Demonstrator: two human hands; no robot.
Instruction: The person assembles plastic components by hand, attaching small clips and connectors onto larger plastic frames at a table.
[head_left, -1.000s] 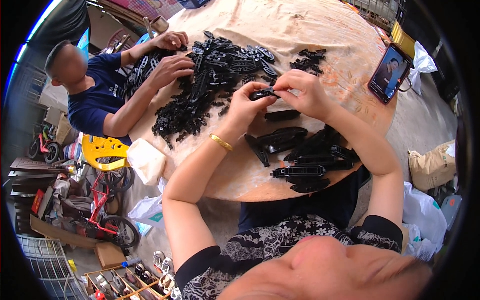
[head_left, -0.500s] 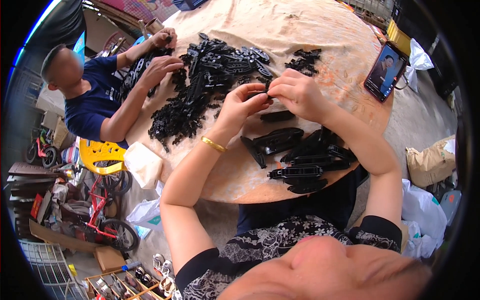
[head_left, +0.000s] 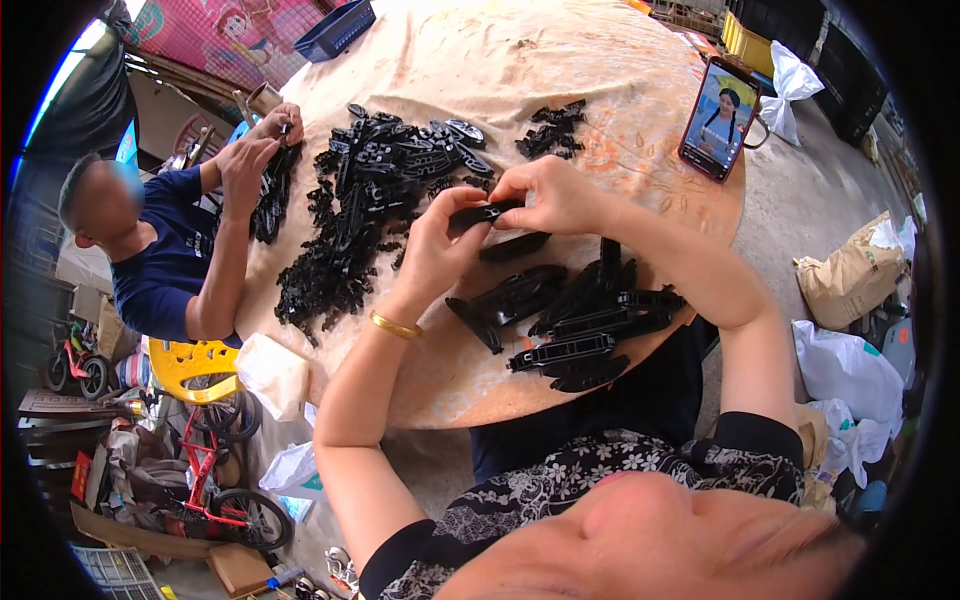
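Over the table (head_left: 440, 400) both my hands hold one narrow black plastic part (head_left: 484, 213) between their fingertips. My left hand (head_left: 440, 245), below a gold bangle, grips its left end. Around the right end the fingers of my right hand (head_left: 550, 200) are pinched. A long black plastic piece (head_left: 515, 247) lies just below my hands. Closer to me rests a group of larger elongated black pieces (head_left: 575, 335). Beyond my left hand spreads a heap of black plastic parts (head_left: 380, 170), with many small black bits (head_left: 320, 275) at its near end.
Across the table at left, another person's hands (head_left: 262, 150) work on black parts. A small black pile (head_left: 552, 130) lies past my right hand. A phone (head_left: 718, 120) stands at the right edge. A yellow chair (head_left: 190, 365) and red bike (head_left: 200, 460) are at left.
The held part now shows more fully between my hands, and my right fingers have shifted along it. The whole view has shifted, and the co-worker's hands have come together.
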